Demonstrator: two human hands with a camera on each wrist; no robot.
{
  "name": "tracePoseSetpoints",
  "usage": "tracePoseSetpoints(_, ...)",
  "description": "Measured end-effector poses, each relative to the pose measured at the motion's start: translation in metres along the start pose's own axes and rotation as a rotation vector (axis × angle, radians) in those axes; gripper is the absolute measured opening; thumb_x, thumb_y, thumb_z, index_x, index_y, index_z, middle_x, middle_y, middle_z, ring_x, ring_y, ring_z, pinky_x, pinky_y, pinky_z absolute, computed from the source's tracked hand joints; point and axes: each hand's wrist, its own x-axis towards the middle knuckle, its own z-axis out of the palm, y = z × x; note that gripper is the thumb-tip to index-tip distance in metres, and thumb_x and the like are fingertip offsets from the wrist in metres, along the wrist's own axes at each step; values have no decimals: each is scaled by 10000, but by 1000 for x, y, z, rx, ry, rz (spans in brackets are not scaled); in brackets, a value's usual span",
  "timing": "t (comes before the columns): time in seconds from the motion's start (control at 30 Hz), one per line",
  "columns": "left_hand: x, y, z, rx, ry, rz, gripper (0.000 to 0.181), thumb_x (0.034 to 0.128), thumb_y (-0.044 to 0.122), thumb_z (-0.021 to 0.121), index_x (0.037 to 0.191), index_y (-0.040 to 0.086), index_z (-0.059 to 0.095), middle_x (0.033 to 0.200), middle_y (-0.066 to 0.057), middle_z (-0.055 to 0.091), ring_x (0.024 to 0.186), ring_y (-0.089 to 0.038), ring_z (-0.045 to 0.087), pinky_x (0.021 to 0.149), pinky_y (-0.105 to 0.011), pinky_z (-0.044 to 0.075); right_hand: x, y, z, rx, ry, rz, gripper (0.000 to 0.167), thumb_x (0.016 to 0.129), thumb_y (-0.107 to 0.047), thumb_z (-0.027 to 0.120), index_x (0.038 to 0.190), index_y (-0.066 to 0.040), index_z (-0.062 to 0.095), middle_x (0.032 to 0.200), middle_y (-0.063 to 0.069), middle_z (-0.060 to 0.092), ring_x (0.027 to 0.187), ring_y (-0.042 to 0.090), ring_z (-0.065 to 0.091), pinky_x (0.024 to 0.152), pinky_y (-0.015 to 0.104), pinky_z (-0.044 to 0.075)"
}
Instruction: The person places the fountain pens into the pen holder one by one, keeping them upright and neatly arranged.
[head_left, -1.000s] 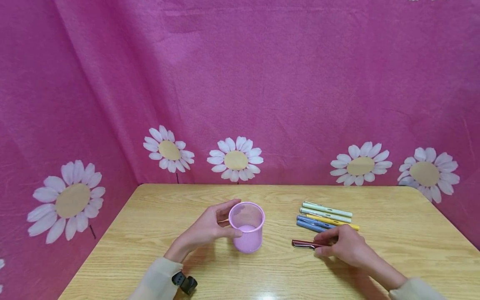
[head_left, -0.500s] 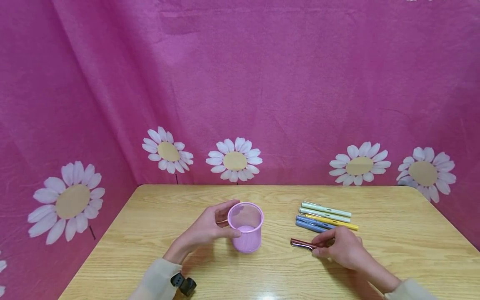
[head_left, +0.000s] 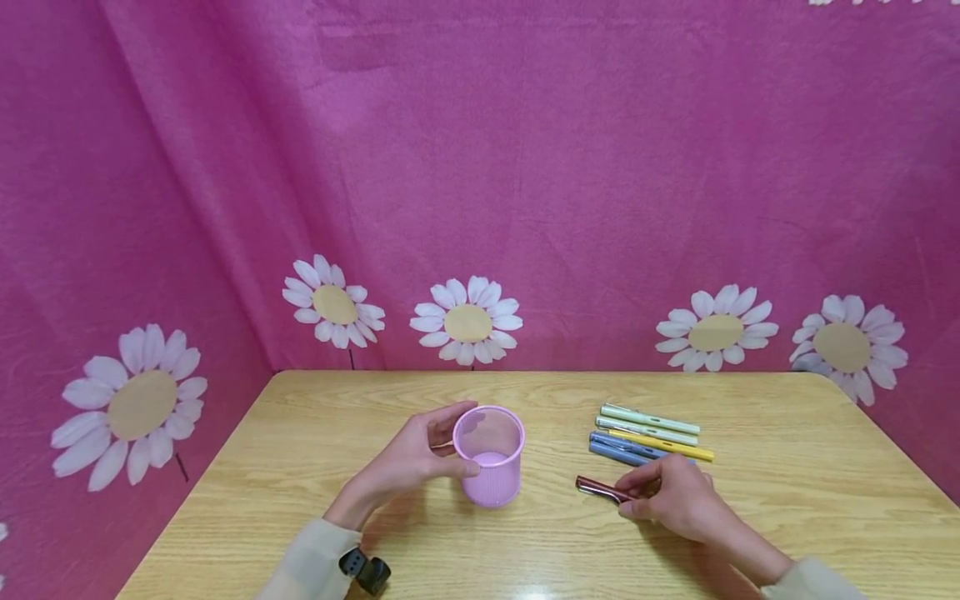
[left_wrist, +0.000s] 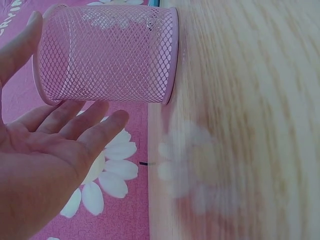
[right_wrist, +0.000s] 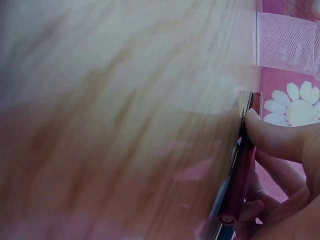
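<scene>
A pink mesh pen holder (head_left: pixel 497 483) stands upright on the table; it holds nothing that I can see. My left hand (head_left: pixel 405 457) holds it from the left, thumb at the near side of the rim and fingers behind; in the left wrist view the mesh wall (left_wrist: pixel 107 55) lies just beyond the fingers. To the right, my right hand (head_left: pixel 684 502) pinches a dark red pen (head_left: pixel 594 487) between thumb and fingers. Its clip end points left towards the holder. The right wrist view shows the red barrel (right_wrist: pixel 239 180) close above the tabletop.
Beyond the right hand several pens lie side by side: pale green pens (head_left: pixel 648 418), a yellow pen (head_left: pixel 690 451) and blue pens (head_left: pixel 622 450), the blue ones partly behind the hand. A pink cloth with daisies (head_left: pixel 585 208) hangs behind the wooden table (head_left: pixel 300 433).
My right hand has shifted slightly left with the red pen, whose clip end now slants more towards the back. The left hand and pen holder are nearly still.
</scene>
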Motion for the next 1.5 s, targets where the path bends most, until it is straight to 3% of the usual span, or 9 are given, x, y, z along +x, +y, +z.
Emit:
tracePoseSetpoints(0.4, 1, -1, 0, -11, -8, 0, 892, 860, -9, 837, 1585, -113, 326, 1550, -274, 484, 1420, -462, 460, 1162, -531, 398, -3, 2, -3, -16, -14, 3, 287, 703, -275, 995, 946, -229, 850, 902, -92, 784, 905, 127, 637, 760, 374, 451)
tracePoseSetpoints(0.73, 1, -1, -1, -31, -24, -15, 904, 871, -3, 834, 1599, -99, 307, 1560, -275, 472, 1427, -456, 453, 1169, -529, 391, -2, -1, 1, -55, 3, 5, 249, 707, -325, 989, 909, -286, 848, 870, -143, 770, 846, 81, 617, 758, 380, 398)
tracePoseSetpoints(1.5, 3, -1, -1, -44, -29, -29, 917, 862, -4, 843, 1599, -99, 307, 1530, -296, 495, 1413, -464, 466, 1160, -529, 405, 1, -6, 6, -76, 37, -16, 217, 694, -285, 989, 845, -281, 832, 765, -170, 722, 742, 45, 567, 751, 407, 352)
